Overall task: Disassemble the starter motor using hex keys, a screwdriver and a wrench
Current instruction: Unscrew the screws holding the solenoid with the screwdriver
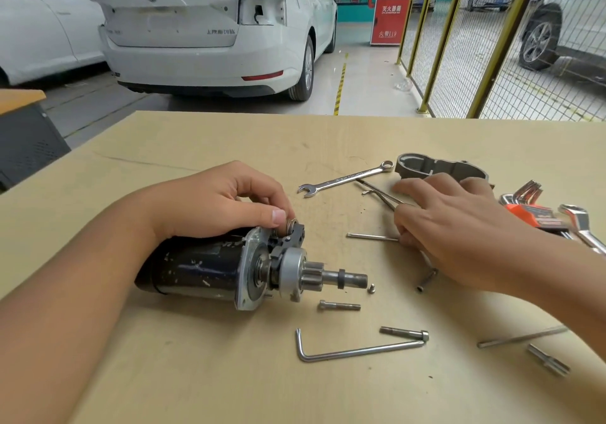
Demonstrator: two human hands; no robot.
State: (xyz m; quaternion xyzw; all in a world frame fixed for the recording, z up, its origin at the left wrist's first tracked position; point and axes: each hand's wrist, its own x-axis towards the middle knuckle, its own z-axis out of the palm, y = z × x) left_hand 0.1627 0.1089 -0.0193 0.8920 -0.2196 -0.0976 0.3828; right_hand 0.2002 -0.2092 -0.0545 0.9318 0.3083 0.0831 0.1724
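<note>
A hex key (354, 350) and bolts (405, 333) lie nearest on the worktop (196, 374). Behind them the motor (229, 267) lies on its side, the left hand (226, 202) pinching a small ring at its top. The right hand (459, 226) rests flat, fingers spread, over thin keys. Farther back lie a wrench (346, 178) and grey housing (436, 167).

The counter (196, 374) is pale tan. The starter motor (203, 269) at lower left has a black body flecked white and a silver-grey flange. The wrench (346, 179) is shiny chrome. At right, a tool holder (528, 213) is orange.
</note>
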